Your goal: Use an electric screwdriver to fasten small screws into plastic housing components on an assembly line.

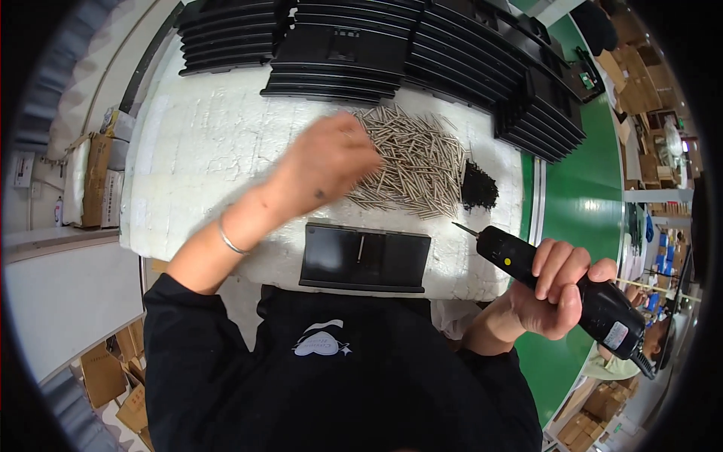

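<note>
While the left hand (325,162) curls, the right hand (559,292) grips a power screwdriver (516,255).

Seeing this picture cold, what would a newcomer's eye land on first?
The heap of silver metal pins on the white work surface, with the blurred left hand at its left edge. Next, the black electric screwdriver in the right hand, at right; then stacked black panels along the far edge.
</note>
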Motion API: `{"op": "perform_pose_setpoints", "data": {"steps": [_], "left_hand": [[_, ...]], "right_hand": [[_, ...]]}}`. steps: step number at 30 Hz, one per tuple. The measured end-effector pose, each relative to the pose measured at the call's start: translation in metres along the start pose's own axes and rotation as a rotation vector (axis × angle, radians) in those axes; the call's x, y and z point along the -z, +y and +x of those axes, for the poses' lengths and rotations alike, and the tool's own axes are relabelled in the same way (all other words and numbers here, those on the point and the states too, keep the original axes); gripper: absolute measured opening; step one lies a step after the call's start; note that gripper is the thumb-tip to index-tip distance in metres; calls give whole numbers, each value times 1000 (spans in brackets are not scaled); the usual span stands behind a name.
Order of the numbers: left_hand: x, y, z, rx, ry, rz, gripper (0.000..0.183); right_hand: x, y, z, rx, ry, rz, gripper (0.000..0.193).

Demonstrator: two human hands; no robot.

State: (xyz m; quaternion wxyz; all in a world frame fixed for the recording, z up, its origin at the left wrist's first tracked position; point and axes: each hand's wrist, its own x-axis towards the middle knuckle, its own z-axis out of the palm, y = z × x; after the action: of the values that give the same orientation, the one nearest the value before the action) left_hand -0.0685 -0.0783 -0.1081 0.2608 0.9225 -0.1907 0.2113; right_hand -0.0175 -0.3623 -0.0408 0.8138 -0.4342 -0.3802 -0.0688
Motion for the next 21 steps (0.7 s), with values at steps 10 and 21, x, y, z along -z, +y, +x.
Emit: {"op": "perform_pose_setpoints", "data": {"steps": [10,21], "left_hand": [[21,-35,-19,-15,-193,261,16],[12,-32,-32,121,-85,132,11]], "right_hand": [[-14,3,4,-60,-54,-18,27],[-27,7,0,-98,-63,-16,26]]}}
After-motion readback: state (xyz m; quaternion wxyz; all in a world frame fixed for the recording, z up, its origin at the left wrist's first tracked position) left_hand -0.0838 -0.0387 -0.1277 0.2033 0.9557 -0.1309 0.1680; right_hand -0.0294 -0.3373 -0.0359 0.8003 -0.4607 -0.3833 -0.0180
